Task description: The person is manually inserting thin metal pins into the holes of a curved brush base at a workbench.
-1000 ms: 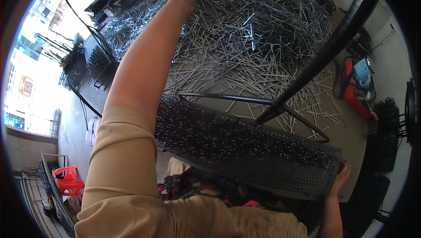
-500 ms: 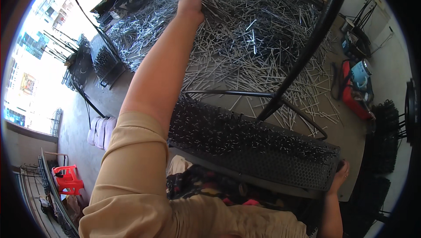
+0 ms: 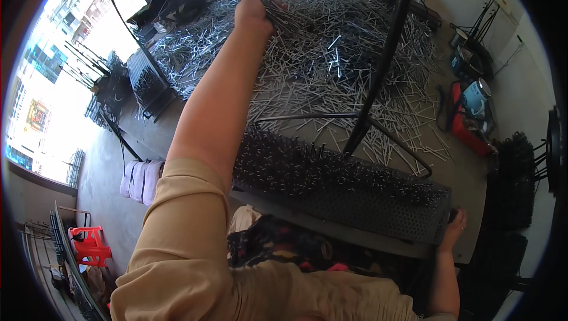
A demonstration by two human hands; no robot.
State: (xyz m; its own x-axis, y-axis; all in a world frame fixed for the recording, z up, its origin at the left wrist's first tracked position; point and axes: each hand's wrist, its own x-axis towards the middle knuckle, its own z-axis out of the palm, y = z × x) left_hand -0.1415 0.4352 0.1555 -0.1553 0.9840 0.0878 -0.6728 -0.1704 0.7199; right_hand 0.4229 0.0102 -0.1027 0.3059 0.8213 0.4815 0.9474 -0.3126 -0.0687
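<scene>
As arm stretches, left hand seemingly around rods.

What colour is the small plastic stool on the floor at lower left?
Red, seen in the head view: the small plastic stool stands on the grey floor.

Strong daylight floods in from the opening well left of the left hand, blown out white there. Metal rods by its fingers glint, fairly sharp. Right side dimmer, soft shadows. Heavy fisheye bending w/ black vignette at rim; no obvious motion blur.
</scene>
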